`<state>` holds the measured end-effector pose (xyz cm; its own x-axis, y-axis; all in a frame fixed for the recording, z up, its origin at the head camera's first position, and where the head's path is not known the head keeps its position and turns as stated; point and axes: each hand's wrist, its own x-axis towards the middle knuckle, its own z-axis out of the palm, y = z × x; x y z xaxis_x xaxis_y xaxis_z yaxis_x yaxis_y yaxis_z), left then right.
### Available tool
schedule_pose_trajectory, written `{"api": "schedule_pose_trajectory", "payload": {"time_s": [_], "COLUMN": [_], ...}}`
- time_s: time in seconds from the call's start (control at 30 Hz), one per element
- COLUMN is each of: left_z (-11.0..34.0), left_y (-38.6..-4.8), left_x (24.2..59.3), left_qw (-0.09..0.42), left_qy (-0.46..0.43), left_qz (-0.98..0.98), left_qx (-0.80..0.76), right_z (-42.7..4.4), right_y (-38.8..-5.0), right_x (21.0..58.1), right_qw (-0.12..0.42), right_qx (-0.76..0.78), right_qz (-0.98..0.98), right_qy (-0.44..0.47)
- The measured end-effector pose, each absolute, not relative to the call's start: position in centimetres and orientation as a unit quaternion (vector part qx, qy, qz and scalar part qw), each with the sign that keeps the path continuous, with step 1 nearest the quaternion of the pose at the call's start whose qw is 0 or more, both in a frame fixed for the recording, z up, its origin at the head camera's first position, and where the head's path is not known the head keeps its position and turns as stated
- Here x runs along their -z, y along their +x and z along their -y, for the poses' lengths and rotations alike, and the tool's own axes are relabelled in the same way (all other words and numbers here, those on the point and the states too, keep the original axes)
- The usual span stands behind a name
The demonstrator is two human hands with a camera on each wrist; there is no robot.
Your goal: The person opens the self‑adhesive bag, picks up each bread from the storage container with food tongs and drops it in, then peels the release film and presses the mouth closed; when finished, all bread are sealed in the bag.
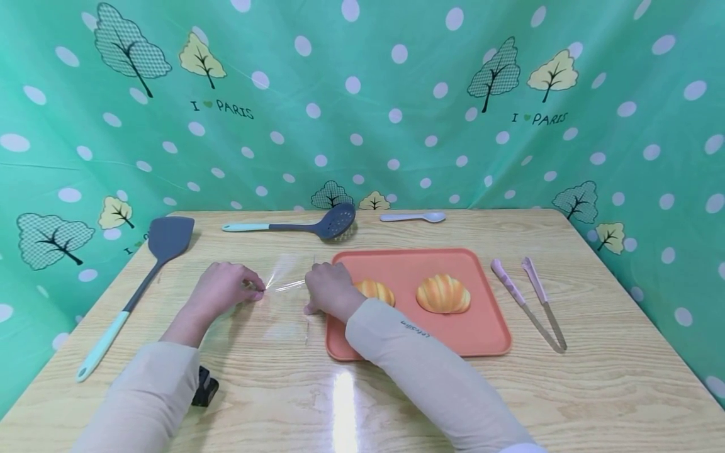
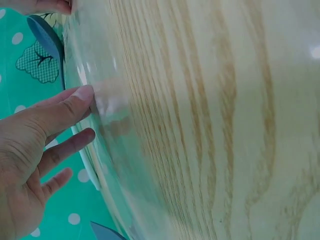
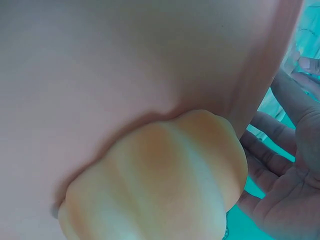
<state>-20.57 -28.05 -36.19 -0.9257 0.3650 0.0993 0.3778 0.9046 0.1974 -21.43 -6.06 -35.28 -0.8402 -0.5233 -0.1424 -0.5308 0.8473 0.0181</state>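
Note:
A clear plastic bag or sheet (image 1: 286, 311) lies on the table left of the tray, with shiny creases running between the hands. My left hand (image 1: 229, 286) pinches it between thumb and forefinger; the other fingers (image 2: 70, 145) stand loosely apart in the left wrist view. My right hand (image 1: 331, 289) reaches over the tray's left rim to the plastic's right edge, thumb and forefinger spread apart. Its fingertips are partly hidden in the right wrist view. Under the right wrist, a croissant-like bread roll (image 1: 374, 290) sits on the pink tray (image 1: 419, 340), beside another bread roll (image 1: 443, 294).
Far left lies a turner (image 1: 164, 251). Behind the hands lie a slotted spoon (image 1: 331, 223) and a small pale spoon (image 1: 416, 217). Tongs (image 1: 532, 305) rest right of the tray. A small black object (image 1: 205, 387) shows by the left sleeve.

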Motion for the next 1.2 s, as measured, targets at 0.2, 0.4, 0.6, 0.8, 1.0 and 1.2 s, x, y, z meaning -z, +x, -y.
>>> {"api": "schedule_pose_trajectory", "payload": {"time_s": [0.2,0.4,0.6,0.8,1.0,1.2], "left_z": [28.1,28.2,28.4,28.5,28.7,29.1], "left_y": [-20.6,-20.5,-20.4,-20.4,-20.3,-20.1], "left_x": [36.3,36.3,36.1,35.9,35.7,35.6], "left_qw": [0.036,0.043,0.055,0.045,0.039,0.049], "left_qy": [-0.186,-0.179,-0.184,-0.181,-0.175,-0.185], "left_qz": [0.975,0.974,0.972,0.971,0.972,0.971], "left_qx": [0.118,0.130,0.136,0.146,0.149,0.144], "right_z": [6.2,6.2,6.3,6.2,6.2,6.2], "right_y": [-21.5,-21.5,-21.5,-21.4,-21.4,-21.3], "right_x": [35.4,35.4,35.4,35.3,35.4,35.4], "right_qw": [0.066,0.067,0.067,0.064,0.065,0.064], "right_qx": [-0.028,-0.028,-0.031,-0.034,-0.041,-0.042], "right_qz": [-0.960,-0.960,-0.960,-0.959,-0.960,-0.960], "right_qy": [-0.272,-0.271,-0.269,-0.272,-0.269,-0.270]}}
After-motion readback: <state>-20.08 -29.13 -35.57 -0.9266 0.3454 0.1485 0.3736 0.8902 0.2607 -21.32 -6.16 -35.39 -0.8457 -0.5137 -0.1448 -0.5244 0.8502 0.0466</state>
